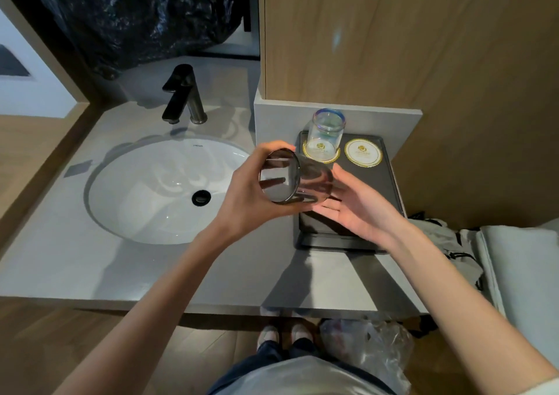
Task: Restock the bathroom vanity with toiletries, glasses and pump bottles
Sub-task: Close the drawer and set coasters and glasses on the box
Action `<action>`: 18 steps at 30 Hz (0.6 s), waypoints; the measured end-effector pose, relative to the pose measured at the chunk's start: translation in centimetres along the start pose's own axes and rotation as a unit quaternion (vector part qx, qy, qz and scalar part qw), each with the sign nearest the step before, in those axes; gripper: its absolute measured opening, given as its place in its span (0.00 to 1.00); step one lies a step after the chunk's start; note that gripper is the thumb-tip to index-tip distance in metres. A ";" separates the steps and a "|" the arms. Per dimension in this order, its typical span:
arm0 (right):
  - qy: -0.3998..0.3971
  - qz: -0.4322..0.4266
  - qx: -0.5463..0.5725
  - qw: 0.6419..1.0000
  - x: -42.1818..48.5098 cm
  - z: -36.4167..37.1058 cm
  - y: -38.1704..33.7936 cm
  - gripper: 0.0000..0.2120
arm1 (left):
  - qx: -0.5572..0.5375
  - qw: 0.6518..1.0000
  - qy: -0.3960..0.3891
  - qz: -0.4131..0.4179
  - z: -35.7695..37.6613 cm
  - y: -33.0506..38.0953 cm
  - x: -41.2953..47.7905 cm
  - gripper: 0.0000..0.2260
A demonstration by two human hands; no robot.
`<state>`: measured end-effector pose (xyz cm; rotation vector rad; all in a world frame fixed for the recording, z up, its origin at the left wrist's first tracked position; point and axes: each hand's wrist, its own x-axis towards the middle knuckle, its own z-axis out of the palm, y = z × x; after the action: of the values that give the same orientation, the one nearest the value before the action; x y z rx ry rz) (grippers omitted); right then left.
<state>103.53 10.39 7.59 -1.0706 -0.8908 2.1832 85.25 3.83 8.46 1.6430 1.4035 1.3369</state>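
Observation:
A dark smoky glass (295, 179) lies on its side in the air above the front left of a black tray (393, 188). My left hand (248, 195) grips it around the base end. My right hand (354, 207) is open, palm up, just under and beside the glass's far end; whether it touches the glass is unclear. On the tray's far left, a clear iridescent glass (326, 131) stands upside down on a round gold-rimmed coaster (321, 152). A second coaster (364, 152) to its right is bare.
A white sink basin (145, 195) with a black faucet (184, 95) sits in the grey countertop (75, 255) to the left. Wood panels rise behind the tray. Folded white towels (520, 273) and a drawstring bag (447, 243) lie at the right. A plastic bag (366, 349) hangs below the counter edge.

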 end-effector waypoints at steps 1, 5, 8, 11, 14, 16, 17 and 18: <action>-0.008 0.013 0.030 0.999 -0.2 -0.1 -0.3 0.23 | -0.006 1.000 -0.006 0.014 0.4 0.1 0.4 0.34; -0.021 0.008 0.101 0.995 -1.0 -0.5 -1.8 0.17 | -0.018 0.998 -0.030 0.044 2.0 0.1 1.9 0.36; -0.010 -0.013 0.106 0.994 -1.4 -1.7 -2.8 0.18 | -0.001 0.995 -0.059 0.075 3.4 0.2 3.3 0.36; 0.038 -0.035 0.088 0.995 -1.6 -3.1 -4.1 0.16 | 0.034 0.990 -0.090 0.099 4.5 0.3 5.1 0.39; 0.104 -0.077 0.035 0.991 -1.7 -5.2 -6.0 0.14 | 0.072 0.984 -0.141 0.080 5.0 -0.9 6.4 0.48; 0.148 -0.120 -0.022 0.982 -1.8 -6.7 -7.1 0.14 | 0.128 0.976 -0.158 0.077 5.5 -2.1 6.6 0.50; 0.171 -0.143 -0.063 0.973 -1.9 -7.3 -7.6 0.13 | 0.159 0.970 -0.174 0.058 5.9 -2.2 6.7 0.48; 0.194 -0.165 -0.110 0.961 -1.9 -7.9 -8.2 0.13 | 0.190 0.962 -0.195 0.023 6.5 -2.2 6.9 0.45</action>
<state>112.49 16.73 10.98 -1.2938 -1.0542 1.5585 90.08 12.01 6.54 2.0617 1.4400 0.7293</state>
